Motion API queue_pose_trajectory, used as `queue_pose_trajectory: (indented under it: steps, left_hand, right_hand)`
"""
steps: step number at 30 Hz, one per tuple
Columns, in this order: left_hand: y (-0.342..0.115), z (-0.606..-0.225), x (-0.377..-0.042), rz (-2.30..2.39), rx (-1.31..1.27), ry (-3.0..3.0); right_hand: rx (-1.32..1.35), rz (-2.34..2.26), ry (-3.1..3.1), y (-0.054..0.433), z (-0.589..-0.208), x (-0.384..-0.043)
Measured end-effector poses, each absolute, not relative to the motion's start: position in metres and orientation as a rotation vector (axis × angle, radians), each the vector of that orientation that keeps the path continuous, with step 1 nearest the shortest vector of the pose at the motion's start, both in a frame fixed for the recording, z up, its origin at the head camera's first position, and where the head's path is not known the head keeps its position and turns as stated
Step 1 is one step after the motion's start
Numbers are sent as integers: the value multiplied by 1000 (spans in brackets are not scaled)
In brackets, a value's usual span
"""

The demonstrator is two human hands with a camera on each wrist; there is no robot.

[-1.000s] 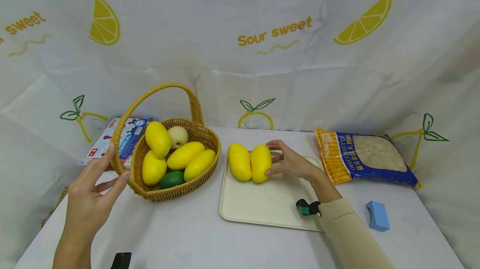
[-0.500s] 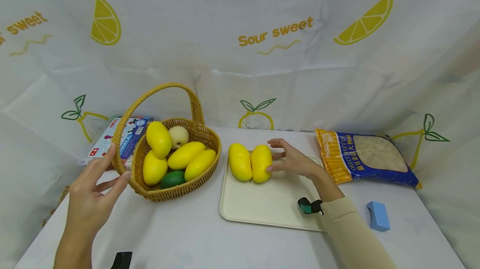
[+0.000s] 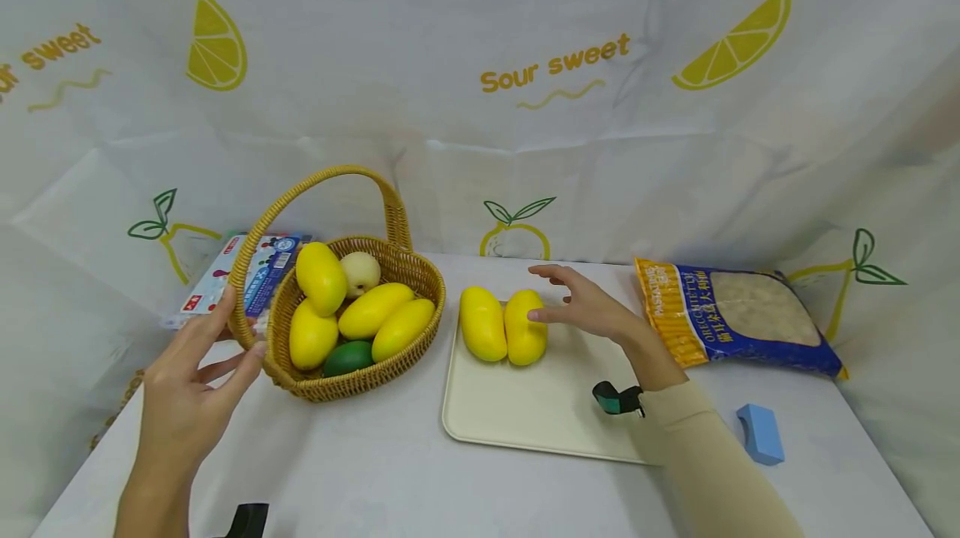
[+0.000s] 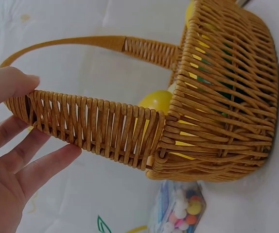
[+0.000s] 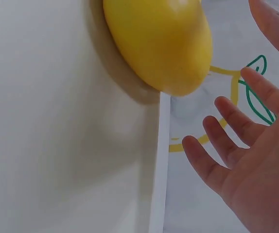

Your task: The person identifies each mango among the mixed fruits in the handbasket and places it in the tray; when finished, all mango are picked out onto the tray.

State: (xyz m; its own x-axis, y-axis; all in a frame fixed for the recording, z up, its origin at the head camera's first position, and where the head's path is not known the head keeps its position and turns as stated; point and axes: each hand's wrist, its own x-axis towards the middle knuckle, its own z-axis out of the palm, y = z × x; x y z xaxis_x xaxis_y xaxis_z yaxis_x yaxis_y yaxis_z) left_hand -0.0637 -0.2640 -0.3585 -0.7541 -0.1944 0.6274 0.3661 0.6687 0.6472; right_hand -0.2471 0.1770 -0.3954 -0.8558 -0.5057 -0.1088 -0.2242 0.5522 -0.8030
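My left hand (image 3: 183, 396) pinches the side of the woven basket's handle (image 4: 95, 124), thumb on one face and fingers on the other. The wicker basket (image 3: 337, 392) stands on the table. Inside lie several yellow mangoes (image 3: 373, 311), a pale round fruit (image 3: 360, 274) and a green fruit (image 3: 348, 359). On the cream tray (image 3: 525, 413), two more mangoes lie side by side: a left mango (image 3: 482, 323) and a right mango (image 3: 526, 330). With fingers spread and holding nothing, my right hand (image 3: 592, 305) hovers beside the right mango; the right wrist view shows a gap between them.
A blue and orange bag of pasta (image 3: 738, 313) lies behind and right of the tray. Nearer the front right sits a blue block (image 3: 761, 434). Behind the basket is a flat printed package (image 3: 258, 271). A printed white cloth (image 3: 435, 105) hangs along the back.
My right hand has come off the right mango, lifting slightly with its fingers opening. Both mangoes stay on the tray. The left hand keeps its hold on the basket handle.
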Motion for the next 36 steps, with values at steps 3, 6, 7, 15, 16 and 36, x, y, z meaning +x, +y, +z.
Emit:
queue_pose_trajectory:
  steps: [3,6,7,15,16,36]
  left_hand:
    - [-265,-360,-64,-1037,-160,-2177]
    - [-265,-360,-65,-1026,-163,-2172]
    - [-265,-359,-64,-1022,-160,-2172]
    - [-264,-357,-64,-1037,-136,-2175]
    - [-264,-357,-64,-1036,-126,-2180]
    - [-261,-355,-62,-1069,-52,-2219]
  right_hand:
    - [-616,-1199,2471,169,-390,-247]
    - [-641,-1203,2469,159,-385,-247]
    - [-652,-1207,2469,156,-383,-247]
    - [-728,-1212,2446,123,-374,-246]
    - [-735,-1215,2436,118,-372,-245]
    - [-987,-1195,2275,14,-356,-238]
